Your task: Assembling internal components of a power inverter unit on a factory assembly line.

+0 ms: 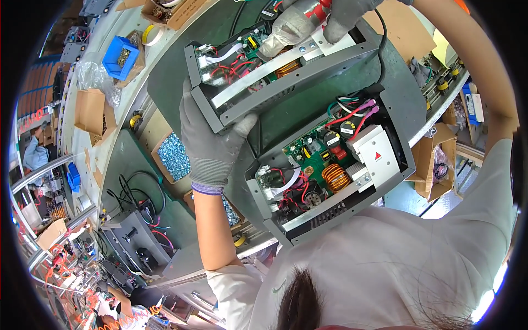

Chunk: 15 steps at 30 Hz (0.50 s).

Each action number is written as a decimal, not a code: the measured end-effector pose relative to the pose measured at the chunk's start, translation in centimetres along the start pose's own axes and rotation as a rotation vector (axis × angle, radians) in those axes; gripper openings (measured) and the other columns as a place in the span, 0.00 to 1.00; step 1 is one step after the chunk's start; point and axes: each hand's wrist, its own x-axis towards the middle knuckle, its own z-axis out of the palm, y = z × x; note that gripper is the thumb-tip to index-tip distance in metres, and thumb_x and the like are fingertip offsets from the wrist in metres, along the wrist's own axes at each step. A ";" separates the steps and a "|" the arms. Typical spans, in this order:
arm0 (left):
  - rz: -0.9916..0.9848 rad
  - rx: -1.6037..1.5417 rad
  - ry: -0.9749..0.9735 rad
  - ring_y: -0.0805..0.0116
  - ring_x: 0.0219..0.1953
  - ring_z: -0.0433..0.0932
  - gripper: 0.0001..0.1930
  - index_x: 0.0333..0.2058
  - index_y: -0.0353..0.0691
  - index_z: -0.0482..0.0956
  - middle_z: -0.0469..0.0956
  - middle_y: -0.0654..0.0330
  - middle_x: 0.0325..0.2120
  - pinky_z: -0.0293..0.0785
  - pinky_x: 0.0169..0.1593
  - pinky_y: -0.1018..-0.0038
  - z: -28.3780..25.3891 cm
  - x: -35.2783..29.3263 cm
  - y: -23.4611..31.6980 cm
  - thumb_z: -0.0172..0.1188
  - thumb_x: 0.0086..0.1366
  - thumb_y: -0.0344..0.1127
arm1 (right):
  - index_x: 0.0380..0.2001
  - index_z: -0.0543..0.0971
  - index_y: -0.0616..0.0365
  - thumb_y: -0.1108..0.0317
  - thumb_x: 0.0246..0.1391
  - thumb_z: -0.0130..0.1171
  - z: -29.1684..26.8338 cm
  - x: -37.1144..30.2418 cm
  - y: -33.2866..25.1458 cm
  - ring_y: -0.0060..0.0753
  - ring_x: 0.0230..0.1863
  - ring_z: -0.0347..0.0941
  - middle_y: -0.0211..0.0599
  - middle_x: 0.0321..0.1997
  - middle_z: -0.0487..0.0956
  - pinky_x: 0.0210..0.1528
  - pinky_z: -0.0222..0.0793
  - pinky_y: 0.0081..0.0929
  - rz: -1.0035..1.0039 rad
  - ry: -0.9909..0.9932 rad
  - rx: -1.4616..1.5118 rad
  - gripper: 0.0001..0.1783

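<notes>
My left hand (212, 137), in a grey glove, grips the left corner of the upper grey metal casing (286, 91), thumb at its near side. Inside that casing lie a circuit board, red wires, a white ribbon cable and a silver bar. My right hand (346, 22), also gloved, is closed round a tape-wrapped power screwdriver (294, 25) with a red part. It is held over the upper casing, and its tip is hard to make out. Closer to my body rests a second open casing (330, 176) with a copper coil, capacitors and a silver heat sink.
A carton of small silvery-blue screws (173, 157) is left of my left wrist. Beyond stand a blue bin (122, 58) and a brown carton (94, 114). Another casing with cables (137, 239) is at lower left. A black cable (381, 49) hangs beside the upper casing.
</notes>
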 end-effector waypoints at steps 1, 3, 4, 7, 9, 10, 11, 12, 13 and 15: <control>0.021 -0.003 0.015 0.41 0.55 0.72 0.61 0.67 0.28 0.55 0.71 0.42 0.53 0.71 0.57 0.55 0.3 0.1 0.2 0.75 0.46 0.65 | 0.42 0.83 0.60 0.51 0.37 0.77 0.0 -0.3 0.0 0.47 0.38 0.79 0.47 0.36 0.83 0.42 0.72 0.37 0.018 -0.010 0.005 0.31; 0.043 -0.009 0.029 0.41 0.56 0.72 0.61 0.66 0.28 0.55 0.70 0.41 0.54 0.71 0.57 0.54 0.5 0.3 0.3 0.74 0.46 0.66 | 0.44 0.83 0.60 0.50 0.37 0.78 0.0 -0.5 0.0 0.44 0.40 0.80 0.47 0.38 0.84 0.43 0.73 0.36 0.045 -0.030 0.016 0.33; 0.064 0.074 0.038 0.40 0.57 0.71 0.61 0.66 0.29 0.55 0.68 0.41 0.56 0.70 0.58 0.54 0.4 0.3 0.4 0.73 0.45 0.68 | 0.44 0.83 0.60 0.50 0.37 0.78 -0.2 -0.5 0.0 0.44 0.40 0.80 0.47 0.38 0.84 0.43 0.73 0.36 0.048 -0.032 0.015 0.33; 0.073 0.095 0.058 0.40 0.60 0.69 0.61 0.66 0.29 0.57 0.66 0.40 0.59 0.68 0.60 0.53 0.9 0.2 0.7 0.71 0.45 0.70 | 0.43 0.83 0.61 0.51 0.37 0.79 -0.7 -0.7 -0.5 0.42 0.39 0.80 0.47 0.37 0.84 0.42 0.72 0.36 0.059 -0.045 -0.017 0.32; 0.068 0.043 0.064 0.40 0.61 0.67 0.61 0.65 0.30 0.57 0.66 0.40 0.60 0.67 0.61 0.52 0.9 0.3 0.8 0.71 0.45 0.71 | 0.40 0.83 0.63 0.53 0.37 0.79 -1.0 -0.5 -0.6 0.39 0.36 0.79 0.47 0.34 0.83 0.39 0.72 0.35 0.025 -0.096 0.105 0.30; 0.077 0.054 0.062 0.40 0.61 0.67 0.61 0.65 0.30 0.57 0.66 0.40 0.60 0.67 0.62 0.52 0.8 0.4 0.8 0.71 0.45 0.71 | 0.40 0.83 0.63 0.53 0.37 0.79 -1.2 -0.4 -0.9 0.39 0.36 0.79 0.47 0.34 0.83 0.39 0.72 0.35 0.029 -0.096 0.106 0.30; 0.086 0.066 0.060 0.39 0.61 0.67 0.61 0.65 0.30 0.58 0.66 0.41 0.60 0.66 0.62 0.51 0.8 0.5 0.7 0.71 0.45 0.71 | 0.39 0.83 0.63 0.53 0.37 0.79 -1.3 -0.2 -1.1 0.37 0.34 0.79 0.47 0.32 0.83 0.38 0.71 0.35 0.092 -0.126 0.030 0.29; 0.085 0.062 0.058 0.39 0.61 0.67 0.61 0.65 0.30 0.58 0.66 0.41 0.60 0.66 0.62 0.51 0.9 0.5 0.7 0.71 0.45 0.71 | 0.37 0.84 0.63 0.54 0.37 0.80 -1.4 -0.1 -1.4 0.36 0.32 0.78 0.46 0.30 0.83 0.36 0.70 0.34 0.152 -0.159 -0.046 0.28; 0.088 0.062 0.058 0.40 0.61 0.67 0.61 0.65 0.30 0.58 0.66 0.41 0.59 0.66 0.62 0.52 1.0 0.5 0.5 0.71 0.45 0.71 | 0.37 0.84 0.63 0.54 0.37 0.80 -1.2 0.1 -1.3 0.36 0.32 0.78 0.46 0.30 0.83 0.36 0.70 0.34 0.153 -0.163 -0.045 0.28; 0.083 0.061 0.059 0.40 0.61 0.67 0.61 0.65 0.30 0.58 0.66 0.41 0.59 0.66 0.62 0.52 1.0 0.3 0.2 0.71 0.45 0.71 | 0.36 0.84 0.62 0.55 0.36 0.80 -0.4 0.7 -0.7 0.33 0.30 0.78 0.44 0.28 0.83 0.34 0.70 0.33 0.086 -0.112 0.000 0.27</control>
